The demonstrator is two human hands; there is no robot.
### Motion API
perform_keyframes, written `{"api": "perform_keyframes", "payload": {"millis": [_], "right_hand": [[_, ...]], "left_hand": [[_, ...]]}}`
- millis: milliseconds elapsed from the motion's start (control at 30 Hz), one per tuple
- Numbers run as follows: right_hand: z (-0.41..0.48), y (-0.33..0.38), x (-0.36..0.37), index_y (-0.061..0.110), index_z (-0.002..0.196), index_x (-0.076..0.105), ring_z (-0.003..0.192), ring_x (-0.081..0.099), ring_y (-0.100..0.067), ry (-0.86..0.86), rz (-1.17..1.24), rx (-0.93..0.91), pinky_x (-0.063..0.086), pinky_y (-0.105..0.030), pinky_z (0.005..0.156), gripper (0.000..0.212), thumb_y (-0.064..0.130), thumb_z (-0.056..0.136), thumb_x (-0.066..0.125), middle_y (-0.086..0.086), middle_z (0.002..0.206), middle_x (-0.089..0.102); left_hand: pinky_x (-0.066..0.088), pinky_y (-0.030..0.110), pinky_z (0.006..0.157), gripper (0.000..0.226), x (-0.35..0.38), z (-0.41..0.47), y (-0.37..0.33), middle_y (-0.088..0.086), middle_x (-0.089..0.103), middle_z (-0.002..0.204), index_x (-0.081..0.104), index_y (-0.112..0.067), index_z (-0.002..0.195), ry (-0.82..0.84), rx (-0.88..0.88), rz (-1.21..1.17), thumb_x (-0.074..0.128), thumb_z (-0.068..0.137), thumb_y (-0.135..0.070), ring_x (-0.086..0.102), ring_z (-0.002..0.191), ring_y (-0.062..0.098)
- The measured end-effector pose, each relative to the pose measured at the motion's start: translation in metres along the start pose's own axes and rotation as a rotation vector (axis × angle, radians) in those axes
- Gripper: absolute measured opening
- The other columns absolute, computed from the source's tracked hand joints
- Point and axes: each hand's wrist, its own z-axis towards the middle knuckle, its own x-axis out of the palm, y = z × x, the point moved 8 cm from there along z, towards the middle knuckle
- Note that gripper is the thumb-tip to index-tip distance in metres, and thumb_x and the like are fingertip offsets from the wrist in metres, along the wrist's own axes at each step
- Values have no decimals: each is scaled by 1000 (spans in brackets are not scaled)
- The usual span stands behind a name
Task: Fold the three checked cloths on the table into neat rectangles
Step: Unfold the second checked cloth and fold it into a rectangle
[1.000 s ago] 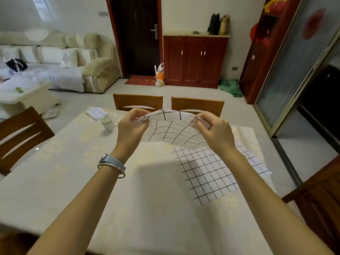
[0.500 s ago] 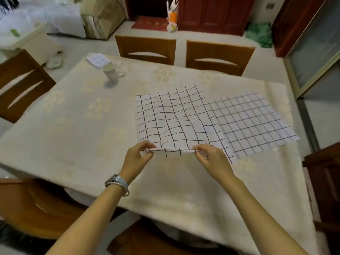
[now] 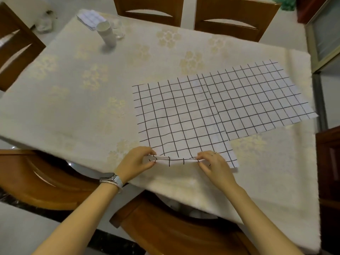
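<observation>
A white cloth with a bold black check (image 3: 176,118) lies spread flat on the table (image 3: 77,100). My left hand (image 3: 137,162) pinches its near left corner and my right hand (image 3: 214,165) pinches its near edge further right, lifting that edge a little off the table. A second checked cloth (image 3: 261,96) lies flat to the right, its left part under the first one. A third checked cloth (image 3: 90,17), folded small, sits at the table's far left corner.
A white cup (image 3: 106,34) and a clear glass (image 3: 118,28) stand beside the folded cloth. Wooden chairs (image 3: 237,17) stand at the far side, the left and the near side of the table. The cream tablecloth drops off at the near edge.
The bold-checked cloth was held up in the air; now it lies spread on the table with only its near edge in my hands. The view has tilted downward.
</observation>
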Motion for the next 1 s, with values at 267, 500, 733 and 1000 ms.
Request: {"api": "perform_keyframes", "payload": {"millis": [267,500,733,1000], "right_hand": [[-13,5,5,22,96,68,93,61,-15,-10,-35,22,51,-33,79,9,24,88,63,9,97,67],[-10,15,-3,20,100,66,90,60,-15,-75,-14,70,46,-27,75,15,31,89,63,6,97,67],[-15,8,-5,22,102,66,96,61,-14,-73,0,72,46,-27,80,15,24,87,67,8,100,68],[-33,-33,-34,32,96,69,90,63,-8,-63,-60,180,41,-21,69,10,25,88,68,16,94,71]], "left_hand": [[43,31,98,45,9,-17,-14,-10,66,111,61,-25,121,-53,176,231,72,78,-26,62,103,12],[57,33,78,76,7,-18,-26,3,69,112,65,-15,120,-188,211,369,79,51,12,69,92,24],[59,31,61,68,-4,-24,-19,-1,73,94,71,-19,110,-248,102,106,65,62,28,65,74,14],[47,22,92,38,-16,-34,5,-19,71,107,70,-34,109,-134,-93,-199,68,87,-3,63,101,4]]}}
